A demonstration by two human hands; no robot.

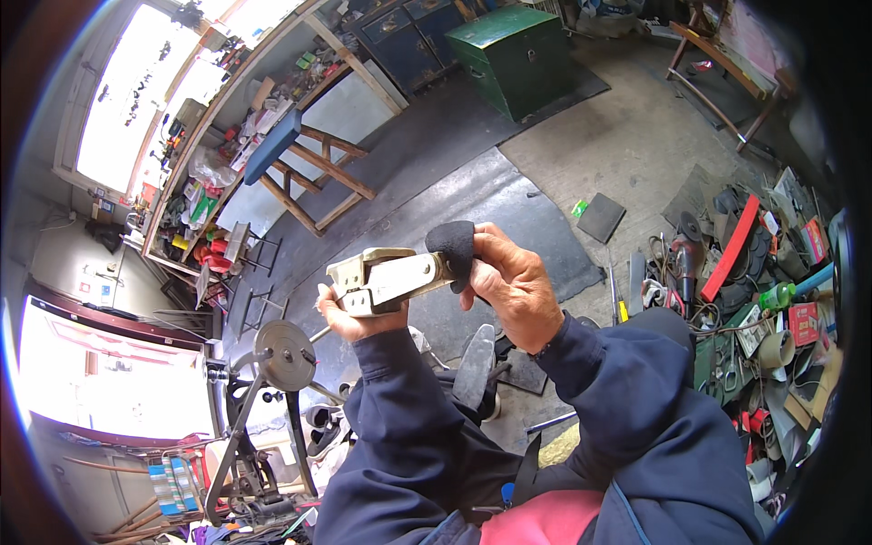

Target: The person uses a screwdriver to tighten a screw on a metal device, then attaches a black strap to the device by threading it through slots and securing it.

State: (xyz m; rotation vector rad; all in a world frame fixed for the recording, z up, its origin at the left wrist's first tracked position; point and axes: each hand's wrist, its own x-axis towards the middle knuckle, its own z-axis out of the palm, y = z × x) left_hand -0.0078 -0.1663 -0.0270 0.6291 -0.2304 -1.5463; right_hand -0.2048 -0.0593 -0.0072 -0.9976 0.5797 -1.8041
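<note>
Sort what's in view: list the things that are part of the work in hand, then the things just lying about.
In hand:
- left hand gripping the metal hand tool
- right hand pressing the black pad at the tool's end

Lying about:
- green chest
- wooden sawhorse
- red strip in the pile of scraps
- green bottle
- metal stand with a round disc

I'm looking down at a concrete floor partly covered by dark rubber mats. Bright daylight pours through a big window on the left, above a long cluttered desk. A wooden sawhorse with a blue padded top stands beside it. Farther back I see a green metal chest next to a dark blue cabinet. To the right, tools and scraps lie piled on the floor. A round metal stand sits lower left.
</note>
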